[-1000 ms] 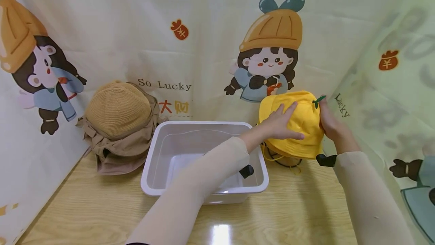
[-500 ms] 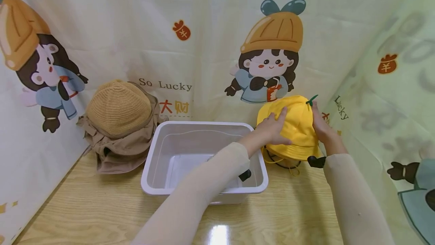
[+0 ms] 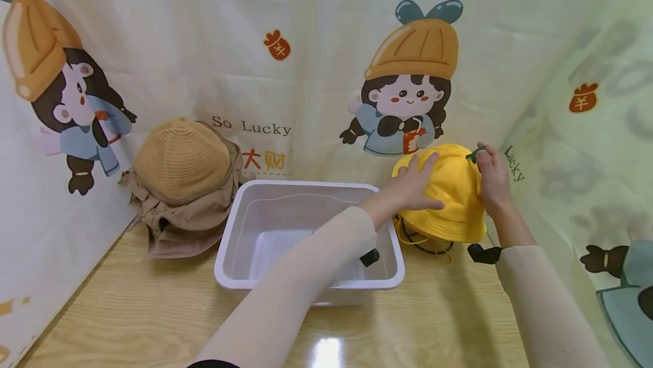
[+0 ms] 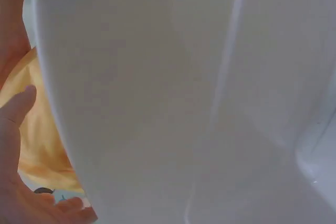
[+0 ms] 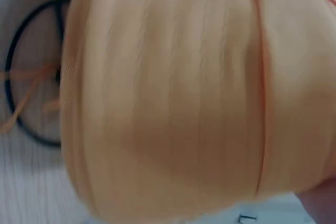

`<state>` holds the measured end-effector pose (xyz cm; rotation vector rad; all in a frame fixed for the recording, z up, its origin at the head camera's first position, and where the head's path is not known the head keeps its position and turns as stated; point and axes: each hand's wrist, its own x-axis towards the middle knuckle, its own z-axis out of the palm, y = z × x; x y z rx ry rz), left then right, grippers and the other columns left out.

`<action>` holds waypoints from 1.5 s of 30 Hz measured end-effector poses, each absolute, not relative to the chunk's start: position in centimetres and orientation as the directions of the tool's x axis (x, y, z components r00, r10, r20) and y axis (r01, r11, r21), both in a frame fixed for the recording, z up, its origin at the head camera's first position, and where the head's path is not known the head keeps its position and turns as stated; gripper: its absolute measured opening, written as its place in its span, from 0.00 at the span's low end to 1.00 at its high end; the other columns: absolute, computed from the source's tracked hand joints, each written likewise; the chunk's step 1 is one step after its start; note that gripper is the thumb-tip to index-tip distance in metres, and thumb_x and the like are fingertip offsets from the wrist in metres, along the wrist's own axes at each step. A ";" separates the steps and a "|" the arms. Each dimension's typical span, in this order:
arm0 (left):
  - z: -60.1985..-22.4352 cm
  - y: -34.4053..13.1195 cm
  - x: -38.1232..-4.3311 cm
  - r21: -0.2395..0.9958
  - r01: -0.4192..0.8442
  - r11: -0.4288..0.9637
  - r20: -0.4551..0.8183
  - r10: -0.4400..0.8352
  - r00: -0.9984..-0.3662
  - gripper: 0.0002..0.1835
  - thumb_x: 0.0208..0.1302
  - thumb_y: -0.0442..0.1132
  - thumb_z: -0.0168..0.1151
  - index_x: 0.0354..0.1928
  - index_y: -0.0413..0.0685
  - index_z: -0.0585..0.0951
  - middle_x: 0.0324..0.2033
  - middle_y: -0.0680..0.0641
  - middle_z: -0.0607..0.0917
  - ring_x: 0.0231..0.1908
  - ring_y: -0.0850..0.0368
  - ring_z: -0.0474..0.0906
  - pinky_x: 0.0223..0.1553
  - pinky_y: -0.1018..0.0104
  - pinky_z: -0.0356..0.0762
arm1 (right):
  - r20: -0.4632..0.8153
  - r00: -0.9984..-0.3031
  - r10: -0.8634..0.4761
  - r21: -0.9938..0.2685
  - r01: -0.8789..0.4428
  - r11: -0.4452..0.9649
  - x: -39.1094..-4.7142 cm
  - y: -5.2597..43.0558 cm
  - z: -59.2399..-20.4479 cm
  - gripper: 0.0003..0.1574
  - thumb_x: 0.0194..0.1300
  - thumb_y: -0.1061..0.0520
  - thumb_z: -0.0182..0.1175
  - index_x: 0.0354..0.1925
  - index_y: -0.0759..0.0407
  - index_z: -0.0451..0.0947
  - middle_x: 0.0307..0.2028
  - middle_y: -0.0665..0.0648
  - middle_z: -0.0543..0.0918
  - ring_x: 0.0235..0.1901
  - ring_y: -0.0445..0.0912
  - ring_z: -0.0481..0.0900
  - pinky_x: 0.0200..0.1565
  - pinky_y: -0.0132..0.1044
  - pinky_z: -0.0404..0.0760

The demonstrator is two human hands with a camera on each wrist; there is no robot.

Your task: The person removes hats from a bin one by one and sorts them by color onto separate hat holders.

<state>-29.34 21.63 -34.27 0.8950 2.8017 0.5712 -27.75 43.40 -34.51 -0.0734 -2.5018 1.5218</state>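
A yellow bucket hat [image 3: 456,201] with a green sprout [image 3: 474,155] on its crown sits over a stand whose black ring base [image 3: 428,248] shows beneath. Yellow cords hang below the brim. My left hand [image 3: 415,186] lies with spread fingers over the hat's left side. At the crown's right, my right hand [image 3: 494,181] pinches the sprout between curled fingers and thumb. In the right wrist view, the hat's stitched brim [image 5: 168,103] fills most of the picture. The left wrist view has my left hand [image 4: 16,166] beside the yellow cloth.
A white plastic tub [image 3: 306,185] stands in the middle, under my left forearm. On its left, a straw-coloured knitted hat [image 3: 181,161] tops several brown cloth hats [image 3: 186,229]. Printed curtains [image 3: 316,73] enclose the back and sides of the wooden table [image 3: 153,311].
My right hand, flat against the hat's side before, now has curled fingers at the sprout. The hat shifted slightly left, then back right. My left hand stays spread on it.
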 end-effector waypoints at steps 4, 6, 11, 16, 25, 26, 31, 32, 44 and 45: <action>-34.0 23.0 -29.5 0.436 0.543 0.718 -0.027 0.614 -0.789 0.69 0.53 0.71 0.66 0.73 0.77 0.18 0.79 0.47 0.35 0.76 0.42 0.50 0.68 0.49 0.66 | 0.143 -0.989 0.040 -0.837 -0.099 0.538 -27.2 43.5 -34.7 0.45 0.75 0.40 0.49 0.80 0.43 0.40 0.68 0.64 0.62 0.61 0.51 0.71 0.61 0.39 0.74; -34.2 23.4 -29.5 0.436 0.528 0.729 -0.036 0.600 -0.799 0.71 0.52 0.69 0.68 0.72 0.76 0.16 0.79 0.46 0.36 0.76 0.41 0.50 0.68 0.50 0.66 | 0.098 -0.995 0.031 -0.809 -0.061 0.584 -27.2 43.1 -34.8 0.54 0.71 0.41 0.57 0.80 0.42 0.36 0.62 0.59 0.67 0.50 0.45 0.76 0.48 0.30 0.79; -35.5 23.7 -29.7 0.361 0.501 0.786 0.004 0.536 -0.844 0.74 0.48 0.67 0.72 0.72 0.75 0.16 0.75 0.43 0.52 0.66 0.46 0.65 0.59 0.57 0.75 | 0.063 -0.994 0.092 -0.783 0.008 0.623 -26.6 41.4 -35.5 0.71 0.61 0.42 0.70 0.80 0.39 0.27 0.61 0.61 0.68 0.46 0.48 0.74 0.41 0.27 0.77; -36.4 23.8 -29.7 0.319 0.488 0.812 0.019 0.509 -0.860 0.77 0.43 0.69 0.73 0.71 0.77 0.15 0.71 0.43 0.60 0.59 0.50 0.68 0.52 0.59 0.76 | 0.083 -0.990 0.114 -0.781 0.006 0.625 -26.4 41.9 -37.4 0.75 0.59 0.44 0.72 0.79 0.35 0.23 0.63 0.61 0.67 0.47 0.50 0.73 0.42 0.26 0.75; -37.5 22.9 -29.4 0.284 0.438 0.853 -0.060 0.471 -0.880 0.78 0.44 0.68 0.75 0.74 0.69 0.18 0.59 0.43 0.75 0.52 0.50 0.75 0.48 0.57 0.76 | 0.024 -0.995 -0.093 -0.745 -0.080 0.663 -27.7 44.2 -33.8 0.54 0.72 0.41 0.55 0.81 0.42 0.33 0.77 0.65 0.49 0.72 0.69 0.54 0.67 0.64 0.61; -37.6 22.8 -29.3 0.270 0.436 0.859 -0.063 0.467 -0.882 0.77 0.45 0.69 0.74 0.75 0.67 0.19 0.58 0.44 0.76 0.51 0.50 0.76 0.48 0.57 0.76 | 0.013 -0.994 -0.108 -0.750 -0.081 0.656 -27.9 44.2 -33.2 0.50 0.74 0.41 0.53 0.81 0.42 0.36 0.78 0.64 0.47 0.74 0.70 0.48 0.68 0.69 0.55; -38.0 22.7 -29.3 0.198 0.441 0.875 -0.067 0.461 -0.885 0.76 0.46 0.72 0.70 0.76 0.61 0.20 0.55 0.45 0.77 0.46 0.52 0.78 0.48 0.61 0.76 | -0.058 -0.993 -0.107 -0.718 -0.033 0.695 -29.4 43.1 -31.9 0.44 0.74 0.38 0.52 0.79 0.47 0.50 0.73 0.62 0.60 0.66 0.57 0.66 0.66 0.52 0.68; -38.1 22.8 -29.4 0.191 0.439 0.878 -0.075 0.459 -0.885 0.76 0.46 0.73 0.70 0.76 0.61 0.19 0.55 0.45 0.77 0.46 0.52 0.78 0.48 0.61 0.76 | -0.087 -0.992 -0.092 -0.709 -0.003 0.705 -29.6 42.9 -31.9 0.45 0.73 0.36 0.52 0.79 0.47 0.51 0.70 0.62 0.65 0.60 0.52 0.72 0.61 0.46 0.74; -37.6 22.1 -29.0 0.168 0.516 0.840 0.014 0.522 -0.853 0.72 0.49 0.71 0.69 0.79 0.59 0.28 0.63 0.43 0.74 0.56 0.50 0.74 0.49 0.60 0.78 | -0.099 -0.993 -0.059 -0.811 0.046 0.583 -29.8 43.3 -33.4 0.42 0.73 0.38 0.53 0.73 0.57 0.53 0.44 0.45 0.78 0.38 0.37 0.81 0.42 0.31 0.82; -37.2 22.0 -28.8 0.170 0.536 0.827 0.031 0.539 -0.841 0.70 0.51 0.70 0.69 0.79 0.58 0.29 0.65 0.42 0.72 0.57 0.50 0.74 0.49 0.59 0.79 | -0.099 -0.993 -0.067 -0.820 0.044 0.571 -29.8 43.6 -33.5 0.40 0.74 0.39 0.53 0.72 0.57 0.52 0.42 0.43 0.79 0.38 0.37 0.81 0.41 0.31 0.82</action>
